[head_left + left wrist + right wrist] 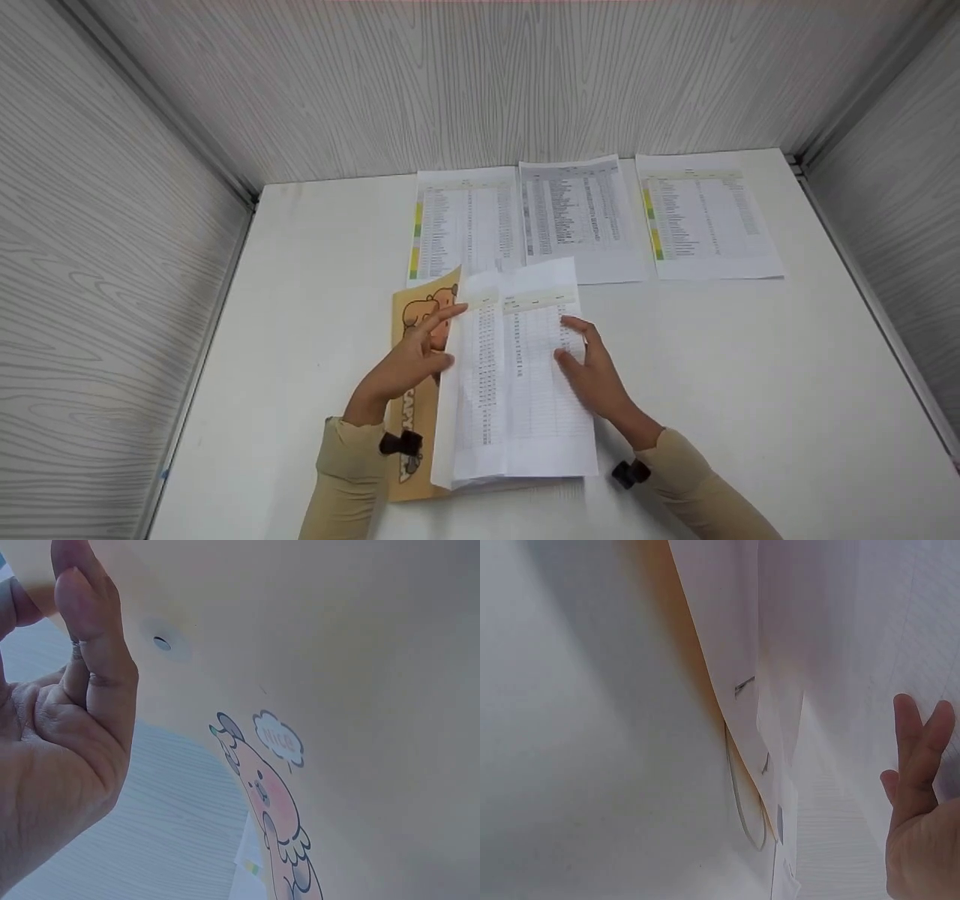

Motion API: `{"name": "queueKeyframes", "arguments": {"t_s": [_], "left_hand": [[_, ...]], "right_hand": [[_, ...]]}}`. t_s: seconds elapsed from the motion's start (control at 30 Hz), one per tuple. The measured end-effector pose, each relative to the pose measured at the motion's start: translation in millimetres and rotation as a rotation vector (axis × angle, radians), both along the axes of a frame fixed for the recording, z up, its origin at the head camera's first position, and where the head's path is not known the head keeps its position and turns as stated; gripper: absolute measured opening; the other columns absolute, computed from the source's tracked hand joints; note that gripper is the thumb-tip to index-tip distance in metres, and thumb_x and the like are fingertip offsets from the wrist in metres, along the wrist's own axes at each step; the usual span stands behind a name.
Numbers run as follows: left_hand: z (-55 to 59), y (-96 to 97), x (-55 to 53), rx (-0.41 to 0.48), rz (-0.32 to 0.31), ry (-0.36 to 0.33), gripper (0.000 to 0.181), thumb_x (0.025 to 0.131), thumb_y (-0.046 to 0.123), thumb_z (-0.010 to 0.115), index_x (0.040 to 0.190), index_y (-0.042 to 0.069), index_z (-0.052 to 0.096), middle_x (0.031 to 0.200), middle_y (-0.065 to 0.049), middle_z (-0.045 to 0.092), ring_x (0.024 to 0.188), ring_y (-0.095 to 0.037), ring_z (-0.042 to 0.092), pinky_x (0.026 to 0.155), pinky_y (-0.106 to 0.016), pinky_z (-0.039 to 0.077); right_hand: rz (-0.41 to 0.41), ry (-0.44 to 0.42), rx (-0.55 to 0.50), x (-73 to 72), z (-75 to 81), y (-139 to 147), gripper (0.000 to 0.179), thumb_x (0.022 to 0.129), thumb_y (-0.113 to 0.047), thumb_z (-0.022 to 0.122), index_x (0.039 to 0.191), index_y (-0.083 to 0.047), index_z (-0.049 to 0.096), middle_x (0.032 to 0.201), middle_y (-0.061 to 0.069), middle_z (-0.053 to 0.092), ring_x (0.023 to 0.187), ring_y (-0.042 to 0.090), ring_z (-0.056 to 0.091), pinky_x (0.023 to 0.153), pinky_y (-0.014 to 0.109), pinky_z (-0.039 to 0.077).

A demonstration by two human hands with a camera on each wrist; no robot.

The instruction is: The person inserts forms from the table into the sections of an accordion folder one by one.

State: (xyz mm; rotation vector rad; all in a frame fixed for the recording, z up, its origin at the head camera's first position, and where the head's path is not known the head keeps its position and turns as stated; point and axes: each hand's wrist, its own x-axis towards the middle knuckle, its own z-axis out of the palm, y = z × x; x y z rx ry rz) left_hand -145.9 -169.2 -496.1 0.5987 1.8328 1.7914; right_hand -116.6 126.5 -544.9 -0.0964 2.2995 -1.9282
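A tan folder (411, 390) with cartoon capybaras stands partly open near the table's front, white printed sheets (541, 405) lying against it. My left hand (409, 364) holds the folder's left cover by its edge, index finger and thumb reaching over toward the sheets. In the left wrist view, curled fingers (97, 637) are beside the cover (360, 690), which carries a speech bubble and a small hole. At the right edge of the front sheet, my right hand (600, 375) pinches the paper, thumb and index on its printed face. Other right-hand fingers (919, 750) show beside the sheet.
Three printed pages lie along the back of the white table (750, 390): a left page (487, 217), a grey middle page (577, 202) and a right page (705, 217). A thin cord loop (741, 814) hangs by the folder's edge. Wood-patterned panels (450, 82) enclose the table.
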Motion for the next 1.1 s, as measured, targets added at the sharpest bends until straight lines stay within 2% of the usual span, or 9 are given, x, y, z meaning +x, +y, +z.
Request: {"name": "queueKeyframes", "arguments": {"t_s": [0.23,0.33,0.5,0.57,0.63,0.7,0.77,0.97,1.1], "left_hand": [[1.6,-3.8,2.0,-0.006,0.001,-0.019,0.074,0.086,-0.006,0.045,0.154,0.015,0.021,0.132,-0.034,0.053,0.093,-0.048,0.064,0.061,-0.026,0.055],[2.3,-4.7,2.1,-0.018,0.008,-0.026,0.075,0.087,-0.004,0.045,0.154,0.014,0.019,0.134,-0.033,0.051,0.092,-0.045,0.064,0.062,-0.026,0.054],[3.2,-4.7,3.7,-0.041,0.018,-0.032,0.074,0.087,-0.003,0.045,0.154,0.016,0.020,0.132,-0.032,0.053,0.094,-0.048,0.064,0.064,-0.027,0.055],[3.2,-5.1,4.5,-0.050,0.019,-0.026,0.074,0.088,-0.003,0.045,0.154,0.019,0.021,0.131,-0.031,0.055,0.093,-0.045,0.066,0.064,-0.027,0.055],[3.1,-5.6,4.3,-0.056,0.021,-0.013,0.074,0.088,-0.003,0.045,0.154,0.018,0.021,0.130,-0.032,0.055,0.085,-0.034,0.069,0.062,-0.026,0.053],[3.5,-6.0,4.2,-0.057,0.024,-0.008,0.073,0.088,-0.003,0.045,0.154,0.019,0.021,0.129,-0.032,0.056,0.081,-0.024,0.069,0.061,-0.025,0.052],[3.9,-6.0,4.2,-0.057,0.030,-0.005,0.073,0.088,-0.003,0.045,0.154,0.018,0.021,0.127,-0.033,0.057,0.077,-0.021,0.068,0.060,-0.025,0.051],[4.3,-5.3,5.1,-0.034,0.024,-0.040,0.075,0.088,-0.003,0.045,0.154,0.020,0.020,0.130,-0.034,0.054,0.095,-0.046,0.064,0.066,-0.027,0.055],[4.1,-5.9,6.3,-0.035,0.025,-0.028,0.075,0.087,-0.004,0.044,0.154,0.019,0.018,0.130,-0.035,0.054,0.096,-0.051,0.063,0.065,-0.027,0.055]], "right_hand": [[0.050,-0.020,-0.019,-2.2,-2.6,-17.3,0.052,0.097,-0.014,0.055,0.144,-0.015,0.033,0.135,0.018,0.050,0.100,0.027,0.062,0.075,0.033,0.052],[0.073,-0.035,-0.033,-1.7,1.9,-20.2,0.052,0.098,-0.015,0.054,0.145,-0.014,0.032,0.137,0.019,0.049,0.103,0.029,0.061,0.076,0.034,0.052],[0.134,-0.117,-0.070,-3.8,3.3,-4.8,0.054,0.099,-0.014,0.050,0.148,-0.016,0.027,0.133,0.021,0.052,0.094,0.024,0.065,0.066,0.032,0.054],[0.158,-0.139,-0.074,-5.7,1.5,3.6,0.054,0.099,-0.012,0.048,0.148,-0.017,0.025,0.128,0.022,0.054,0.084,0.019,0.066,0.061,0.030,0.054],[0.169,-0.143,-0.064,-6.5,3.5,7.9,0.055,0.099,-0.010,0.048,0.148,-0.017,0.025,0.126,0.022,0.055,0.076,0.017,0.066,0.056,0.029,0.053],[0.185,-0.135,-0.059,-7.6,4.7,8.5,0.056,0.098,-0.008,0.048,0.148,-0.015,0.025,0.127,0.022,0.054,0.072,0.015,0.064,0.055,0.028,0.053],[0.209,-0.131,-0.061,-8.2,4.7,6.0,0.056,0.098,-0.007,0.048,0.149,-0.014,0.025,0.129,0.022,0.053,0.072,0.014,0.064,0.056,0.027,0.053],[0.243,-0.137,-0.081,-8.4,2.6,-8.0,0.058,0.098,-0.007,0.049,0.150,-0.013,0.025,0.131,0.021,0.054,0.071,0.014,0.061,0.059,0.029,0.054],[0.256,-0.158,-0.082,-10.1,1.6,-13.1,0.060,0.097,-0.009,0.052,0.151,-0.013,0.025,0.134,0.021,0.054,0.073,0.014,0.061,0.060,0.027,0.054]]}}
